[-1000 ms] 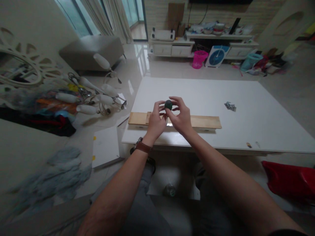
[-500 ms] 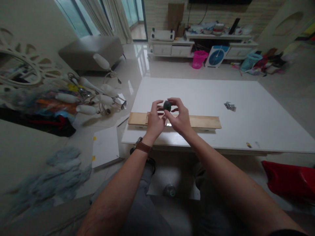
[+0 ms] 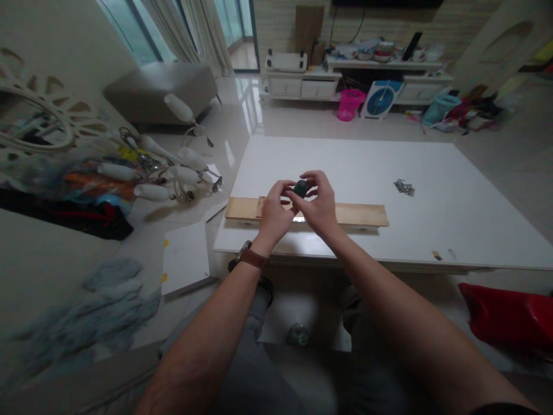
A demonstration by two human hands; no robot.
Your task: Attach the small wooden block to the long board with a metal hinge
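A long wooden plank (image 3: 358,214) lies along the near edge of the white table (image 3: 389,167). Above its middle, my left hand (image 3: 273,213) and my right hand (image 3: 317,204) meet around a small dark green round-topped object (image 3: 300,187), likely a tool handle held upright. Fingers of both hands curl around it. A small shiny metal piece (image 3: 298,219) shows on the plank just under my hands. What lies below the green top is hidden by my fingers. A brown watch strap sits on my left wrist.
A small heap of metal parts (image 3: 404,187) lies on the table's right half. Two tiny bits (image 3: 444,254) rest near the front right edge. A white chandelier (image 3: 164,167) and clutter lie on the floor at left, a red bag (image 3: 510,317) at right.
The green object has shifted slightly right and my fingers have closed in tighter around it. My arms and the plank stay where they were.
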